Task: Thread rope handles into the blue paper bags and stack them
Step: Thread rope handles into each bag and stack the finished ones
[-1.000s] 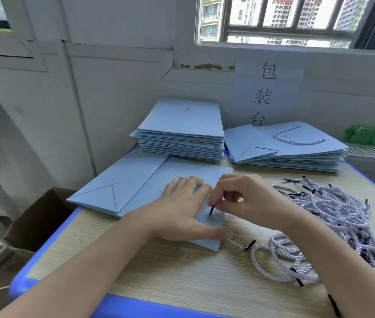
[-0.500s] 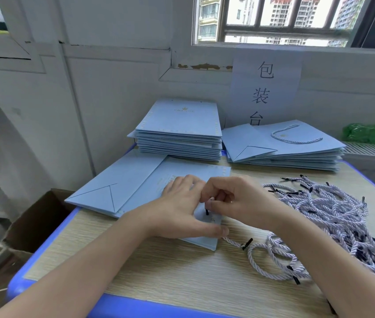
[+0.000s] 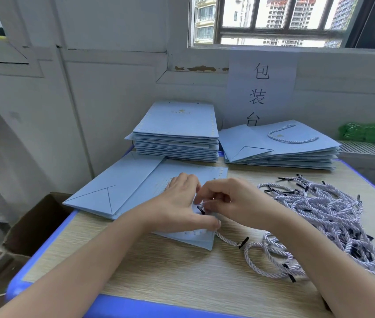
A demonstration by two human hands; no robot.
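I observe the left hand (image 3: 179, 203) pressing flat, fingers extended, on the blue paper bag (image 3: 136, 191) lying at the table's (image 3: 159, 271) near-left. My right hand (image 3: 230, 198) pinches the black-tipped end of 1 rope handle (image 3: 227, 239) at the bag's top edge; the rope trails right off the bag toward the loose rope pile (image 3: 324, 210). Behind, 2 stacks: unthreaded bags (image 3: 177, 131) at left, threaded bags (image 3: 280, 145) at right, against the wall.

A packing workstation: a wall sign (image 3: 260, 92) (reading 包装台), stacked blue bags (image 3: 177, 131) and loose rope handles (image 3: 324, 210).
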